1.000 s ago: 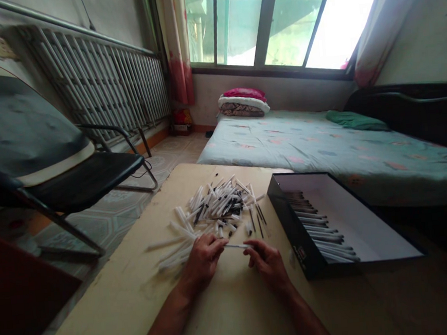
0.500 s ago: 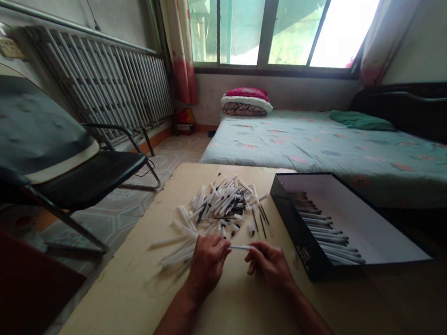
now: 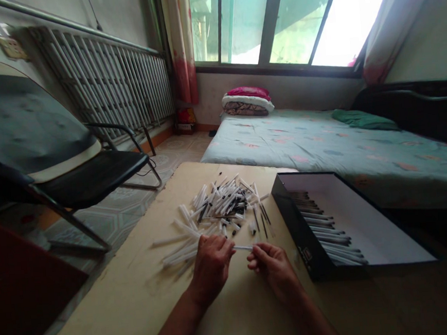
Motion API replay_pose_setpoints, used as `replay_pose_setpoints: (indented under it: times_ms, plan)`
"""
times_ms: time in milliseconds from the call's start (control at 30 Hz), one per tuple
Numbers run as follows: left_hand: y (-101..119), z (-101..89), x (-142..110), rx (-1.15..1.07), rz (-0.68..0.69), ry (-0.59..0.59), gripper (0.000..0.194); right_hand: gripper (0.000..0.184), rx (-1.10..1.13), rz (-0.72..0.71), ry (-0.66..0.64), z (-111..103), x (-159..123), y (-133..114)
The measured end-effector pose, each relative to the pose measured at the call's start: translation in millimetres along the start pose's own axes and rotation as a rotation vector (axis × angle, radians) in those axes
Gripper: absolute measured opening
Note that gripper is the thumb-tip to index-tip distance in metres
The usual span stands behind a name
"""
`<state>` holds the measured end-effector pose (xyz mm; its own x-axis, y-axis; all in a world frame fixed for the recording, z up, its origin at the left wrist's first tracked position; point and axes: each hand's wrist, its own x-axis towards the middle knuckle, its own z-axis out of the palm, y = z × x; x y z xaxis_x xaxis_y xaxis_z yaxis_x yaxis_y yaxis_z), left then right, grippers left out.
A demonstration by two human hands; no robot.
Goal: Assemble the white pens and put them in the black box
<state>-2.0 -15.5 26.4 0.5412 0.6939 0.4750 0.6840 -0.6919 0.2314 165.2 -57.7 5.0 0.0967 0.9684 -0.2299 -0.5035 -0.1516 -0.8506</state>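
Observation:
Between my two hands runs a thin whitish pen (image 3: 243, 247), held level just above the table. My left hand (image 3: 214, 261) is closed on its left end, and the fingers of my right hand (image 3: 271, 262) pinch its right end. Beyond my hands lies a loose pile of white pen barrels, black caps and other pen parts (image 3: 226, 201). Several white barrels (image 3: 179, 251) spread out to the left of my left hand. A few dark thin refills (image 3: 264, 221) lie just beyond my right hand. How the pen's ends sit inside my fingers is hidden.
At the right of the pale table (image 3: 113, 300) stands a black open box (image 3: 307, 254) with pens (image 3: 329, 226) lying in a row along its left side. A bed (image 3: 283, 142) adjoins the far side. A dark chair (image 3: 88, 178) stands at the left.
My right fingers have closed more tightly around the pen's right end, and less of the pen shows between my hands. The view has shifted very slightly.

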Motion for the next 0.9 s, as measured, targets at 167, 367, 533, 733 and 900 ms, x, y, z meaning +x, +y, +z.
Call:
replay_pose_setpoints:
  times_ms: [167, 367, 533, 733, 900]
  plan:
    - [3, -1.9, 1, 0.003, 0.019, -0.006, 0.013, 0.036, 0.061, 0.074, 0.008, 0, -1, -3]
    - [-1, 3.0, 1, -0.032, -0.053, -0.028, 0.013, 0.032, 0.023, 0.037, 0.025, 1, 0, -1]
    - [-4, 9.7, -1, -0.288, -0.126, -0.056, 0.021, 0.029, 0.015, -0.068, 0.027, 9, 0, 8]
    - [-6, 13.5, -4, -0.470, -0.080, -0.036, 0.030, 0.026, -0.180, -0.273, 0.078, 13, 5, 14]
    - [-16, 17.1, -6, -0.427, -0.183, 0.202, 0.030, 0.022, -0.471, -0.600, 0.288, 15, -25, -44]
